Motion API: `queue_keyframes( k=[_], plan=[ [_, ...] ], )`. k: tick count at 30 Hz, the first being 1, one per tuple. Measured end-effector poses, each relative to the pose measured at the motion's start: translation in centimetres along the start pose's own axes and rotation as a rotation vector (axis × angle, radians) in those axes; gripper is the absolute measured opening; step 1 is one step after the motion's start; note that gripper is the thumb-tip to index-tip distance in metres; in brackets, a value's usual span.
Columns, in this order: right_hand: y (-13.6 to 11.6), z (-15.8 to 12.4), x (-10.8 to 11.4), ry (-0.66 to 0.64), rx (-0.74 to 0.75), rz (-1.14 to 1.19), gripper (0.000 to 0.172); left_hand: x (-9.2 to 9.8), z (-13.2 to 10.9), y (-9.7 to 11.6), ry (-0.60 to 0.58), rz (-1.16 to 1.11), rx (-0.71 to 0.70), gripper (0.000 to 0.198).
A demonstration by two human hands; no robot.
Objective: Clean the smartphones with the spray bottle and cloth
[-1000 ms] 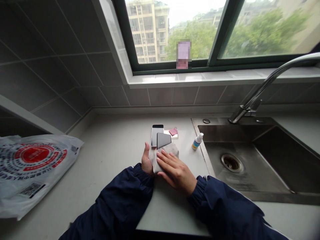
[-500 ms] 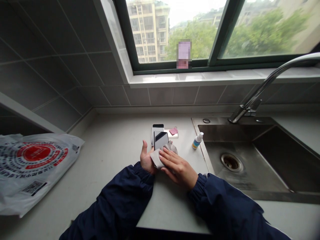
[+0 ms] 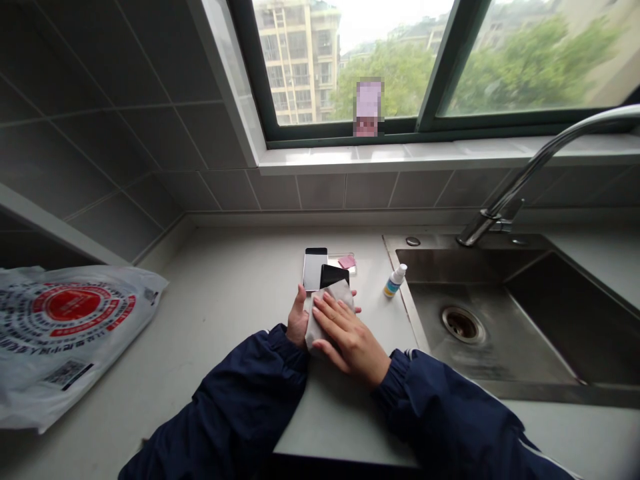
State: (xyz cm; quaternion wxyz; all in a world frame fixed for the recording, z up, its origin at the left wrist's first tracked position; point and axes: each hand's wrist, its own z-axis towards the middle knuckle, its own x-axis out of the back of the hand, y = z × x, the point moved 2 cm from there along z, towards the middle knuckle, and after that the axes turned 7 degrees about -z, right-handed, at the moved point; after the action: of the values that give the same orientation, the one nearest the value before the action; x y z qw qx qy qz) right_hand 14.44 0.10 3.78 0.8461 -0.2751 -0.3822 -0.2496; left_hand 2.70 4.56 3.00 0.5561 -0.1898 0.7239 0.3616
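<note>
My left hand (image 3: pixel 299 321) holds a flat, glossy black panel (image 3: pixel 334 275), perhaps a phone or a screen protector, from below with a grey cloth (image 3: pixel 325 315) wrapped around its near end. My right hand (image 3: pixel 349 339) lies on the cloth, fingers spread, and presses it against the panel. Just beyond my left thumb, a phone (image 3: pixel 315 272) with a pale face and black top band lies flat on the counter. Behind the panel is a small clear tray (image 3: pixel 344 261) holding a pink piece.
A small white spray bottle (image 3: pixel 395 282) with a blue label stands right of my hands, near the steel sink (image 3: pixel 463 323) and its arched faucet (image 3: pixel 520 183). A printed plastic bag (image 3: pixel 65 340) lies at the counter's left. Tiled wall and window are behind.
The black panel has turned from a steep tilt to a flatter, sideways position and moved slightly right. The cloth now covers its near end, and my right hand has shifted slightly left.
</note>
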Motion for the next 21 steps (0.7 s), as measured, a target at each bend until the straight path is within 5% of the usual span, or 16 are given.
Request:
queue_keyframes(
  k=[11,21],
  plan=[
    [1.8,0.8,1.2,-0.008,-0.138,-0.187,0.068,1.0,0.5,-0.9,-0.070,0.266,-0.224,0.051],
    [3.3,1.7,1.9,0.126,-0.224,-0.168,0.058,0.6,0.2,-0.7,-0.135,0.490,-0.219,0.063]
  ],
)
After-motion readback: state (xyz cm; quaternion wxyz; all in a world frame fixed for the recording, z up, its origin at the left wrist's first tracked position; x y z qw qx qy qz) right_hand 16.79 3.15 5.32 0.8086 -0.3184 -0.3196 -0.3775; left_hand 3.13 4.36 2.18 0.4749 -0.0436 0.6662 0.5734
